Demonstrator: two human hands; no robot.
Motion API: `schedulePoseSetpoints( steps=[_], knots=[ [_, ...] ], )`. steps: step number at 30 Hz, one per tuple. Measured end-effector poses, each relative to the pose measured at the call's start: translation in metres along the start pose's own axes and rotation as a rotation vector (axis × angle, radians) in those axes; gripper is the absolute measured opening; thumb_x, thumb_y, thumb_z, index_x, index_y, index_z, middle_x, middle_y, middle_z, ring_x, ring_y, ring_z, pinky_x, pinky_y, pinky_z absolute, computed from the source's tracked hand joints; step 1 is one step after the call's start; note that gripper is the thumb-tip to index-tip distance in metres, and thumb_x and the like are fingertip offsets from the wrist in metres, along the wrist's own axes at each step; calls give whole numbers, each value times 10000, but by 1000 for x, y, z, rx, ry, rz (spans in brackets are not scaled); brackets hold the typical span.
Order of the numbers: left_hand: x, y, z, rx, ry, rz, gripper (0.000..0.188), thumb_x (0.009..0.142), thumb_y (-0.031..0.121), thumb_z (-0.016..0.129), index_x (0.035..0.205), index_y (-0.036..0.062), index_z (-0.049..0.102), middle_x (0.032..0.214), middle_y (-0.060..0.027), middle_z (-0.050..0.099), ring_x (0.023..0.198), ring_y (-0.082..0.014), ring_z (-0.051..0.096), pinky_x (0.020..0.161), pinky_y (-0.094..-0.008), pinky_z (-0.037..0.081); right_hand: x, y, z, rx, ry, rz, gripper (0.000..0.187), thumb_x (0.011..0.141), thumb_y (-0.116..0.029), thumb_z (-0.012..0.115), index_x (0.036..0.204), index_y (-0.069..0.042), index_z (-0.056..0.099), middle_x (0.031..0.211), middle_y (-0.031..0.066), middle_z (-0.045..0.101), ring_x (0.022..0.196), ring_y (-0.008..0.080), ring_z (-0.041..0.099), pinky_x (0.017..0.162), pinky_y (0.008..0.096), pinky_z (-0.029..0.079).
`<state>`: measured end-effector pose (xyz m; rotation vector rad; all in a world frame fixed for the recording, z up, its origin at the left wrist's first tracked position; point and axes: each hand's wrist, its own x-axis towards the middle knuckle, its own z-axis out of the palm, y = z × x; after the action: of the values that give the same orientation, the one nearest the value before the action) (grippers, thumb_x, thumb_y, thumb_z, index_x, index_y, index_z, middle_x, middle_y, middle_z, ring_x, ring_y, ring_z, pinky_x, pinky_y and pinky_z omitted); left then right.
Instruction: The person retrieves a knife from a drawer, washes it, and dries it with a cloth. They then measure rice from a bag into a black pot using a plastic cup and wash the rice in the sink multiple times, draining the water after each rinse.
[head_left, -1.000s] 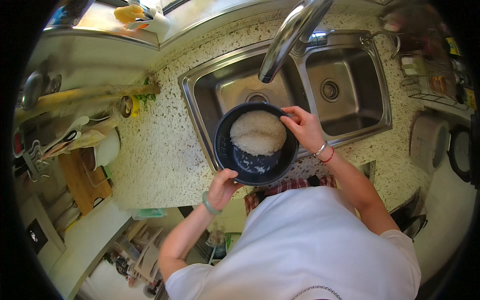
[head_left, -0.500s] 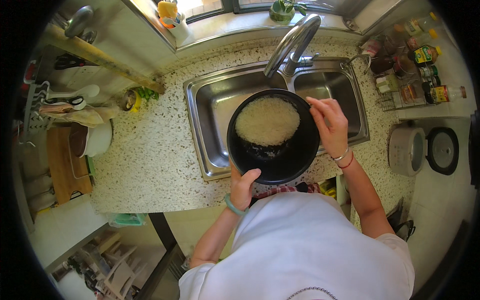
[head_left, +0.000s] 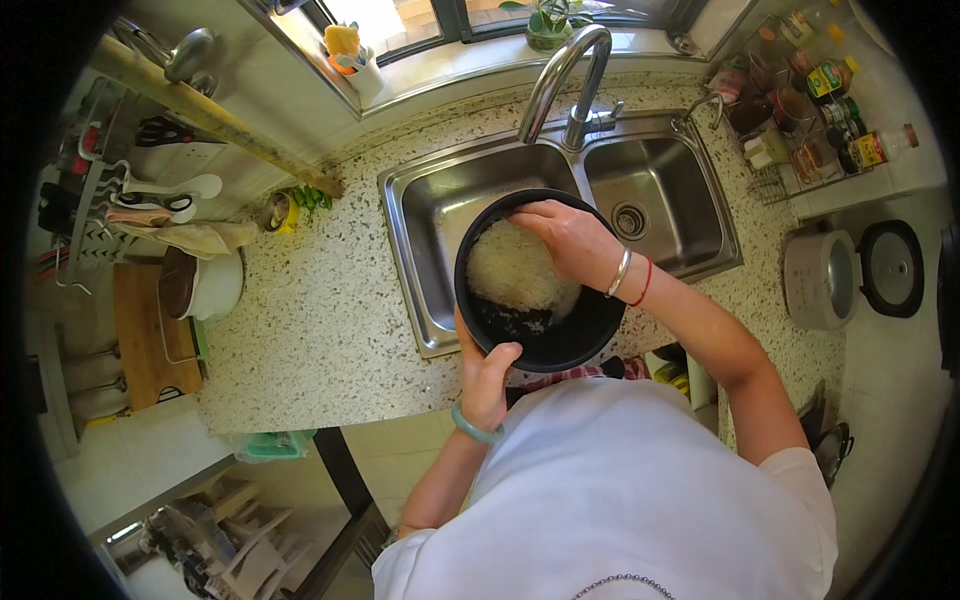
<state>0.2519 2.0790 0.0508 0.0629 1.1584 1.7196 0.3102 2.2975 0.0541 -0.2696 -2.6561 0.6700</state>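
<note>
A round black pot [head_left: 545, 350], the removable inner kind, is tilted over the front of the sink's left basin. My left hand [head_left: 485, 375] grips its near-left rim, with the thumb over the edge and the other fingers hidden underneath. White rice [head_left: 515, 268] lies heaped against the pot's far-left side, with some grains scattered on the dark bottom. Inside the pot, my right hand [head_left: 575, 240] reaches over the rice with its fingers extended toward the far wall. The fingertips touch the rice's upper edge, and the hand covers part of the heap.
A steel double sink [head_left: 420, 200] has a tall curved faucet [head_left: 548, 85] behind the pot. At the right stands an open rice cooker [head_left: 820, 280], below a rack of bottles [head_left: 830, 80]. On the left are a white pot [head_left: 220, 285] and a wooden cutting board [head_left: 145, 340].
My right hand has moved from the pot's right rim to inside it, over the rice. The rice heap has shifted slightly toward me. My left hand keeps its hold on the pot.
</note>
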Motion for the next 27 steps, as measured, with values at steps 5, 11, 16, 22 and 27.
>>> schedulePoseSetpoints(
  steps=[5, 11, 16, 22, 27],
  knots=[
    [3, -2, 2, 29, 24, 90, 882, 747, -51, 544, 1515, 109, 142, 1348, -81, 422, 1159, -181, 470, 985, -304, 416, -30, -7, 7, -294, -150, 307, 138, 767, -12, 575, 904, -6, 583, 957, 150, 601, 942, 294, 614, 787, 359, 539],
    [6, -1, 1, -43, 51, -39, 889, 745, -51, 555, 1513, 141, 150, 1318, -79, 447, 1137, -186, 488, 962, -302, 442, -51, -26, -8, -95, -228, 208, 146, 746, -7, 597, 890, -5, 577, 887, 154, 593, 882, 323, 610, 760, 384, 539],
    [4, 5, 10, 8, -9, -91, 884, 753, -43, 551, 1512, 164, 147, 1346, -81, 416, 1168, -196, 468, 977, -313, 432, -17, -5, -10, -301, -66, 208, 119, 739, -12, 601, 856, -27, 583, 875, 136, 612, 818, 286, 624, 731, 341, 538],
    [10, -5, 8, 99, -106, -26, 877, 761, -38, 539, 1515, 141, 129, 1409, -81, 353, 1268, -208, 387, 1052, -324, 358, 15, -21, 13, -504, -156, 97, 100, 732, -129, 618, 751, -42, 664, 801, 105, 639, 795, 238, 634, 676, 311, 543],
    [10, 7, 14, 57, -126, -80, 863, 761, -29, 533, 1512, 139, 140, 1391, -69, 375, 1253, -198, 409, 1031, -307, 376, 4, -38, 19, -265, -329, -377, 134, 720, -160, 602, 766, -57, 674, 826, 70, 631, 814, 232, 619, 672, 326, 533]
  ],
)
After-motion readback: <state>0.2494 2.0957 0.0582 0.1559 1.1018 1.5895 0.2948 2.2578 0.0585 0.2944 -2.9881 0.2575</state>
